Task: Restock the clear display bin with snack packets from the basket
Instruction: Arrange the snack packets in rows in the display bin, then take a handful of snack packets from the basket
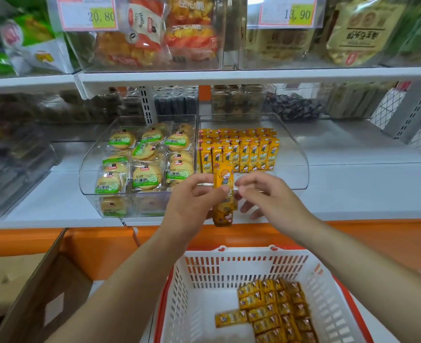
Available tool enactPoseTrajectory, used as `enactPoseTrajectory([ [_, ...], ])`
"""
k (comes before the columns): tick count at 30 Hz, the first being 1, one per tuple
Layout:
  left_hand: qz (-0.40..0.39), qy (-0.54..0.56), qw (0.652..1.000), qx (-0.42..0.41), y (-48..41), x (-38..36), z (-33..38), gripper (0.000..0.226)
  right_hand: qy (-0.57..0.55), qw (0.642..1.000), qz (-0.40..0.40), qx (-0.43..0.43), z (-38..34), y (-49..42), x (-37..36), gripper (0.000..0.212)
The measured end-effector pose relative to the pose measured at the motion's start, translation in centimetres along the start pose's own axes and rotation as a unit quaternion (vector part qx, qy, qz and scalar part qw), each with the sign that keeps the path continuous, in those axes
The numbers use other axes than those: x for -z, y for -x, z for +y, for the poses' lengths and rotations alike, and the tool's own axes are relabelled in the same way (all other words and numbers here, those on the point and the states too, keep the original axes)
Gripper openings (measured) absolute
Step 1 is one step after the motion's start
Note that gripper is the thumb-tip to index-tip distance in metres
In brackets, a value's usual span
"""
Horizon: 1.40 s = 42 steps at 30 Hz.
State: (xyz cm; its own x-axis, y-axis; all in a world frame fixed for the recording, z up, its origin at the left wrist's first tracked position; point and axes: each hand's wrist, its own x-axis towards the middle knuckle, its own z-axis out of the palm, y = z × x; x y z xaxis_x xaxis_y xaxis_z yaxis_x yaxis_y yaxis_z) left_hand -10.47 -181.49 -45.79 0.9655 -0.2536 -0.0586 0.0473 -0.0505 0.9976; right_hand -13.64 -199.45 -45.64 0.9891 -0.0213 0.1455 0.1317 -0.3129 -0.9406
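My left hand point(192, 201) grips a few yellow snack packets point(223, 194), held upright just in front of the clear display bin point(296, 154). My right hand point(261, 194) is beside the packets on their right, fingers apart, fingertips close to the packets' edge. Rows of the same yellow packets point(241, 149) stand upright in the back half of the bin; its front part is bare. Below, a white basket point(204, 276) with a red rim holds several more yellow packets point(276, 310), piled at its right side.
A second clear bin point(90, 169) on the left holds green-labelled round biscuits. Bins of other snacks fill the upper shelf point(229, 75). An open cardboard box point(31, 288) stands at lower left. An orange panel point(100, 246) runs under the shelf edge.
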Motion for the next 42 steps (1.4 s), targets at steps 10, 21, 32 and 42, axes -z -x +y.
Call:
enactPoseTrajectory([
  [10, 0.004, -0.04, 0.997, -0.06, -1.1, -0.4, 0.6, 0.024, -0.045, 0.997, -0.05, 0.026, -1.8, -3.1, 1.3, 0.022],
  [21, 0.152, -0.326, 0.927, -0.103, -3.6, 1.8, -2.3, 0.058, 0.127, 0.981, 0.146, 0.036, 2.9, -13.0, 5.1, 0.025],
  [32, 0.173, -0.454, 0.87, -0.086, -4.8, 2.0, -3.6, 0.054, 0.292, 0.949, 0.123, -0.005, 7.6, -18.5, 2.2, 0.029],
  [42, 0.148, -0.434, 0.883, -0.101, -2.7, 1.9, -1.5, 0.058, 0.32, 0.942, 0.091, 0.045, 2.9, -12.1, 3.7, 0.041],
])
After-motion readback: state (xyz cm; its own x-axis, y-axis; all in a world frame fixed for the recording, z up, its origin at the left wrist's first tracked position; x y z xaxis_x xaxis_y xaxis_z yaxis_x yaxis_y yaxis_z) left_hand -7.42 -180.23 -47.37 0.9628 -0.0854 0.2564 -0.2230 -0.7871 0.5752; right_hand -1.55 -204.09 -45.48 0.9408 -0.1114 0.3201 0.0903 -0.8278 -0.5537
